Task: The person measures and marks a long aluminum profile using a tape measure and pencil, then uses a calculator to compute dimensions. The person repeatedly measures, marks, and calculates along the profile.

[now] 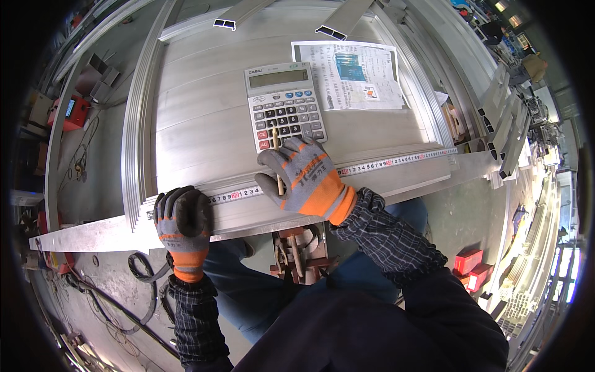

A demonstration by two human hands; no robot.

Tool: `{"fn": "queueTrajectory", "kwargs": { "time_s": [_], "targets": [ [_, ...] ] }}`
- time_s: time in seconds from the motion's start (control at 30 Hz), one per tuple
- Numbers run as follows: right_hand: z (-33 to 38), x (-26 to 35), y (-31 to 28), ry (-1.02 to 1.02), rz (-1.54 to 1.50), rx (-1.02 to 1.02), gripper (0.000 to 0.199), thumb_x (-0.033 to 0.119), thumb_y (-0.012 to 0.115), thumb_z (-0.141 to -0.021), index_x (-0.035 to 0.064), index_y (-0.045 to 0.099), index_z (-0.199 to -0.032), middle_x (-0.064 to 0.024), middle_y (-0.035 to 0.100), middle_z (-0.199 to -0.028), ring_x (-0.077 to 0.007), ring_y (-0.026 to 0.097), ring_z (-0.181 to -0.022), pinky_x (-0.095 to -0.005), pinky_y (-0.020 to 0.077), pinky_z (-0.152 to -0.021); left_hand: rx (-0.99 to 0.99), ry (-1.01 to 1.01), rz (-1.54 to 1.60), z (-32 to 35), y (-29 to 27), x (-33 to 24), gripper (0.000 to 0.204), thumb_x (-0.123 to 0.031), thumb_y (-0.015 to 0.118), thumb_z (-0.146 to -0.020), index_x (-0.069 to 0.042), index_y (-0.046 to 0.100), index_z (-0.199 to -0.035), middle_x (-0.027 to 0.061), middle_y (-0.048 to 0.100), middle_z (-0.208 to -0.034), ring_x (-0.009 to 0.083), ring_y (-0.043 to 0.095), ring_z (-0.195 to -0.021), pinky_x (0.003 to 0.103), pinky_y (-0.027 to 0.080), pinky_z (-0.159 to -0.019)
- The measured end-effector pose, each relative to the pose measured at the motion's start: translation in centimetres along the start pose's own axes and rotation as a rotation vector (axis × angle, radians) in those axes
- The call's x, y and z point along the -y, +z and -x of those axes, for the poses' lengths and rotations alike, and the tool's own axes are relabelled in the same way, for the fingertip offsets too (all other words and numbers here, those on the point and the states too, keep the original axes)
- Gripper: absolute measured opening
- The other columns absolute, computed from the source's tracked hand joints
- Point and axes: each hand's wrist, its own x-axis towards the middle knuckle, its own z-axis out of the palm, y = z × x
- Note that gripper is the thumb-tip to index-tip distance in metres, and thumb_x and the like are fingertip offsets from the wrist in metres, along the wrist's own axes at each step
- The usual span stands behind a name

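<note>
My left hand (183,217), in a grey and orange glove, closes over the left part of a tape measure's white blade (396,162) at the near edge of a silvery metal frame (427,177). Its fingers hide part of the blade. The blade lies stretched to the right along that edge. My right hand (310,177), gloved alike, rests over the blade's middle and grips a thin, pale pencil (276,139) between thumb and fingers. The pencil's upper end overlaps the keys of a calculator (285,102) just beyond the hand.
A printed sheet (378,68) with handwriting lies right of the calculator. Metal profiles (338,28) stick in at the far edge, and more bars (505,118) are stacked at right. Red boxes (474,270) and black hoses (145,273) lie on the floor. A clamp-like tool (297,251) sits below the frame.
</note>
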Motion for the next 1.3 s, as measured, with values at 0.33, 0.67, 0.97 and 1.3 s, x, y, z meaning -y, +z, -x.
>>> {"fn": "queueTrajectory", "kwargs": {
  "time_s": [0.33, 0.67, 0.97, 1.3],
  "targets": [
    [-0.5, -1.1, -1.8, 0.109, -0.181, -0.047, 0.025, 0.011, 0.075, -0.099, 0.0092, 0.073, -0.124, -0.016, 0.079, -0.108, -0.042, 0.073, -0.1, -0.0539, 0.0585, -0.093, 0.01, 0.03, 0.023, -0.3, -0.5, -0.5, 0.022, -0.016, 0.084, -0.098, -0.008, 0.082, -0.118, 0.0149, 0.082, -0.121, 0.0406, 0.075, -0.116, 0.055, 0.056, -0.112],
    [-1.4, -6.6, -2.3, 0.361, -0.18, 0.058, 0.03, 0.011, 0.067, -0.105, 0.0086, 0.067, -0.134, -0.0187, 0.081, -0.115, -0.0446, 0.078, -0.101, -0.0564, 0.0614, -0.089, 0.012, 0.011, 0.026, -0.5, -1.0, -0.7, 0.021, -0.015, 0.084, -0.097, -0.009, 0.082, -0.117, 0.0132, 0.083, -0.119, 0.0393, 0.076, -0.114, 0.056, 0.057, -0.111],
    [-1.2, -7.3, -1.6, 0.328, -0.238, 0.085, 0.029, 0.009, 0.066, -0.105, 0.0079, 0.065, -0.134, -0.018, 0.081, -0.115, -0.0436, 0.078, -0.103, -0.053, 0.0629, -0.093, 0.022, -0.014, 0.017, 0.0, -0.5, -0.3, 0.029, -0.016, 0.089, -0.089, -0.011, 0.083, -0.117, 0.0103, 0.081, -0.122, 0.0373, 0.074, -0.118, 0.055, 0.056, -0.114],
    [-2.4, -8.1, 0.6, 0.323, -0.109, 0.216, 0.044, 0.024, 0.068, -0.107, 0.0093, 0.061, -0.148, -0.0238, 0.078, -0.127, -0.0488, 0.076, -0.114, -0.0587, 0.0619, -0.104, 0.017, 0.019, 0.02, -0.5, -0.9, -0.7, 0.022, -0.013, 0.083, -0.096, -0.008, 0.083, -0.118, 0.0138, 0.083, -0.12, 0.0386, 0.077, -0.115, 0.055, 0.058, -0.112]
  ]
}}
